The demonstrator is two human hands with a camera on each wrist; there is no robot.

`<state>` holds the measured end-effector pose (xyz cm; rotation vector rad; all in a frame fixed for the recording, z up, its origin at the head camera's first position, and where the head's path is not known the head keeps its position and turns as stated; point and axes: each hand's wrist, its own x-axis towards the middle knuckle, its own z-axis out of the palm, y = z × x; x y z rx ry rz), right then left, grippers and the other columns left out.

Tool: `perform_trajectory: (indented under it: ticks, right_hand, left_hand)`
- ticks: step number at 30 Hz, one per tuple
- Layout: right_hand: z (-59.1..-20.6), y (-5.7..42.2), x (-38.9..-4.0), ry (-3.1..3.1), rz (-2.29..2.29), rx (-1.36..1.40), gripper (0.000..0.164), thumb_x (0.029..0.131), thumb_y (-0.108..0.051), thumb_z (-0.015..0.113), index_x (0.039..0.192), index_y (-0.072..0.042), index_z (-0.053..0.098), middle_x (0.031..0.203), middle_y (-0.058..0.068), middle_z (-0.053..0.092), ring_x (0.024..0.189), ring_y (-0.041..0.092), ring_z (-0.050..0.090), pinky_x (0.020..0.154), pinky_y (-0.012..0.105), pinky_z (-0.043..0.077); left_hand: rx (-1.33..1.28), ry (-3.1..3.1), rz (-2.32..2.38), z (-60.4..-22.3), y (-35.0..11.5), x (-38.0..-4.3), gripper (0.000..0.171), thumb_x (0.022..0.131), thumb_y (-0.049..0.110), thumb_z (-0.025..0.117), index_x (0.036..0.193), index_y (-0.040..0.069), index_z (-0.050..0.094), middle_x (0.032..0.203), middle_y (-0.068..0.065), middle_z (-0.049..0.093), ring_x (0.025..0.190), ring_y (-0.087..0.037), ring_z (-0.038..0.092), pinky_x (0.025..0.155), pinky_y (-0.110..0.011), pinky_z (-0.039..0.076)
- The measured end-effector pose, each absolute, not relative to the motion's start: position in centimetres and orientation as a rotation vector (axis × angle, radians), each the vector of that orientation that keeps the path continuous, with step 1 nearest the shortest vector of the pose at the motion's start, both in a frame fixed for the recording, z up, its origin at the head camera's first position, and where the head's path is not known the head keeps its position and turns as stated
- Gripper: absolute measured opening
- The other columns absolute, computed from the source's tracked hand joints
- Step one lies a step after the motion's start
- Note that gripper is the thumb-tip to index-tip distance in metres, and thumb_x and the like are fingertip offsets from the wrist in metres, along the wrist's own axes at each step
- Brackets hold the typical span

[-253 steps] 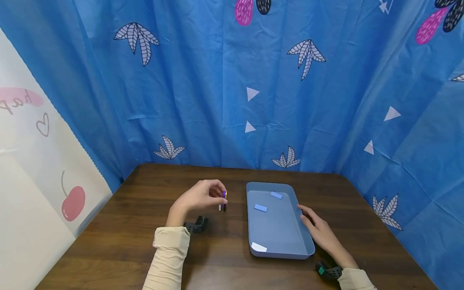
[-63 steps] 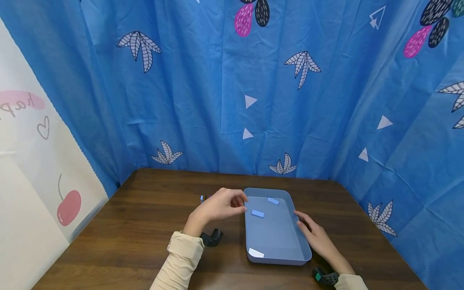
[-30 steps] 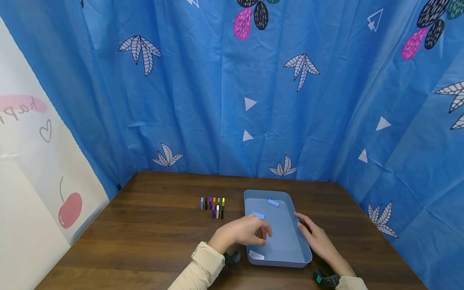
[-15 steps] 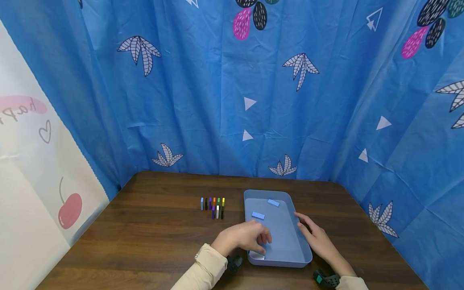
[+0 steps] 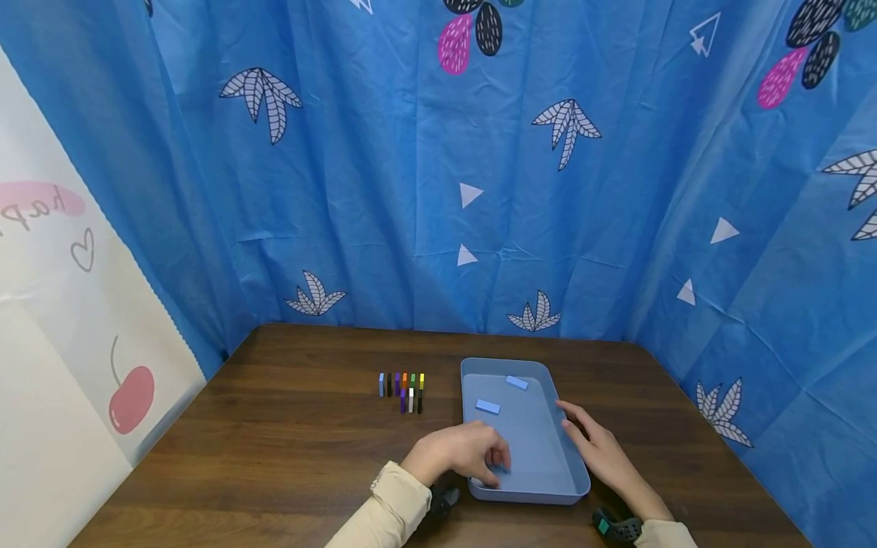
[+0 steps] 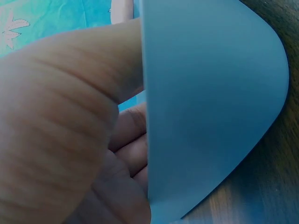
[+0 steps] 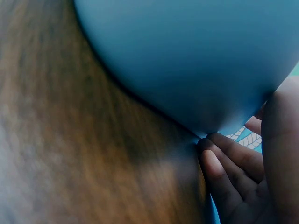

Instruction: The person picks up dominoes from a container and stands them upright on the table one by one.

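Note:
In the head view my left hand [image 5: 466, 451] reaches over the near left corner of a blue-grey tray [image 5: 541, 498]. Its thumb and curled fingers close on a small light domino down inside; fingers hide most of it. From the left wrist view, the tray wall [image 6: 215, 93] covers the fingertips. Two light-blue dominoes lie flat in the tray, one domino [image 5: 488, 407] near the left wall and another domino [image 5: 517, 383] farther back. My right hand [image 5: 603, 449] rests at the tray's right rim, fingers extended; the right wrist view shows its fingertips [image 7: 212, 163] against the outer wall.
Left of the tray, several coloured dominoes stand upright on the brown wooden table [image 5: 288, 426]. A back row includes an orange domino [image 5: 405, 380], and a shorter row in front has a white domino [image 5: 411, 399]. A blue patterned curtain [image 5: 384, 190] hangs behind the table.
My left hand left the standing dominoes, moved right and nearer into the tray, and lowered. The pale domino at the near left corner has gone from sight under it. My right hand stays put.

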<state>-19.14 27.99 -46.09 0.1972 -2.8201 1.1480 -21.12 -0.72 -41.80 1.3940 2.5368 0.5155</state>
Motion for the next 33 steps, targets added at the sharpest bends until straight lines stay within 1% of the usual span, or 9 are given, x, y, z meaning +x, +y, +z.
perform_trajectory:
  ticks: [6, 13, 18, 22, 29, 33]
  right_hand:
    - [-45.99, 27.96, -19.07, -2.828, 1.124, 0.201, 0.052, 0.111, -0.040, 0.043, 0.157, -0.017, 0.040, 0.159, 0.021, 0.042, 0.140, 0.046, 0.047, 0.108, 0.057, 0.046]
    - [-45.97, 28.05, -19.17, -2.830, 1.132, 0.201, 0.052, 0.111, -0.041, 0.043, 0.158, -0.018, 0.040, 0.159, 0.021, 0.042, 0.140, 0.046, 0.047, 0.107, 0.056, 0.047]
    - [-46.06, 28.09, -19.16, -2.825, 1.111, 0.210, 0.051, 0.111, -0.040, 0.043, 0.157, -0.018, 0.040, 0.159, 0.021, 0.043, 0.139, 0.045, 0.048, 0.107, 0.057, 0.047]
    - [-46.15, 28.05, -19.08, -2.832, 1.115, 0.201, 0.052, 0.111, -0.042, 0.043, 0.158, -0.019, 0.040, 0.159, 0.021, 0.043, 0.139, 0.045, 0.048, 0.107, 0.057, 0.047]
    - [-46.05, 27.95, -19.14, -2.827, 1.118, 0.202, 0.052, 0.111, -0.040, 0.043, 0.158, -0.017, 0.039, 0.159, 0.022, 0.042, 0.138, 0.047, 0.048, 0.107, 0.058, 0.046]
    - [-46.03, 27.98, -19.18, -2.816, 1.087, 0.215, 0.052, 0.111, -0.038, 0.044, 0.158, -0.016, 0.040, 0.158, 0.023, 0.042, 0.138, 0.047, 0.048, 0.107, 0.060, 0.045]
  left_hand:
    - [1.387, 2.521, 0.497, -41.80, -0.71, -21.06, 0.019, 0.083, 0.018, 0.087, 0.100, 0.017, 0.079, 0.084, 0.013, 0.067, 0.078, 0.004, 0.057, 0.069, -0.008, 0.045]
    - [1.380, 2.527, 0.487, -41.80, -0.68, -21.07, 0.017, 0.084, 0.019, 0.086, 0.100, 0.018, 0.079, 0.084, 0.014, 0.066, 0.077, 0.005, 0.055, 0.069, -0.008, 0.046]
    - [1.390, 2.532, 0.515, -42.05, -0.69, -21.05, 0.008, 0.087, 0.018, 0.084, 0.090, 0.018, 0.077, 0.076, 0.017, 0.064, 0.070, 0.007, 0.054, 0.064, -0.008, 0.045]
    - [1.403, 2.526, 0.525, -42.14, -0.73, -20.95, 0.006, 0.089, 0.016, 0.081, 0.085, 0.018, 0.076, 0.072, 0.019, 0.063, 0.065, 0.009, 0.053, 0.061, -0.007, 0.044]
    - [1.398, 2.527, 0.522, -41.98, -0.73, -20.97, 0.004, 0.090, 0.018, 0.080, 0.088, 0.018, 0.077, 0.072, 0.019, 0.062, 0.066, 0.008, 0.052, 0.061, -0.008, 0.044]
    - [1.362, 2.536, 0.517, -41.82, -0.73, -20.82, 0.008, 0.087, 0.017, 0.083, 0.091, 0.018, 0.076, 0.076, 0.016, 0.062, 0.069, 0.006, 0.053, 0.063, -0.009, 0.045]
